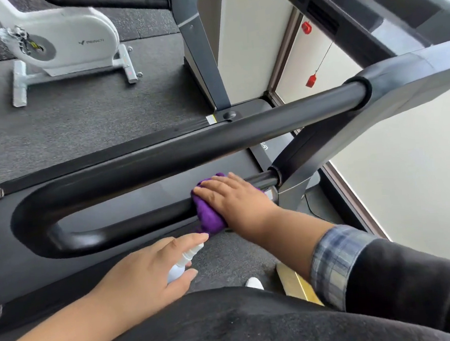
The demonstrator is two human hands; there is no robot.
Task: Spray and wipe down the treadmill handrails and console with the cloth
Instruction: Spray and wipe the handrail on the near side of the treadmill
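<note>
One purple microfibre cloth [208, 212] is wrapped over the lower bar of the black looped handrail [141, 161], close to where that bar enters the grey upright bracket. The right hand [231, 197] lies on top of the cloth with its fingers curled down over the bundle, so this grip is clamped on the cloth and presses it against the bar. A plaid cuff [335, 264] shows at the forearm beneath a dark sleeve.

The left hand [151, 274] holds one small white spray bottle [184, 259]; thumb and fingers curl round its body and the index finger stretches along the top toward the nozzle, which points at the cloth. This grip is closed on the bottle, just below the handrail and near the cloth without touching it.

The handrail forms a single U-shaped loop with two parallel bars, upper and lower, over the dark treadmill deck [138, 188]. Two red safety-key pieces [309, 54] hang on one thin cord beneath the console edge at top right. One white exercise bike [71, 45] stands on the speckled grey floor [64, 113] at top left. One white shoe toe [254, 283] shows at the bottom centre.
</note>
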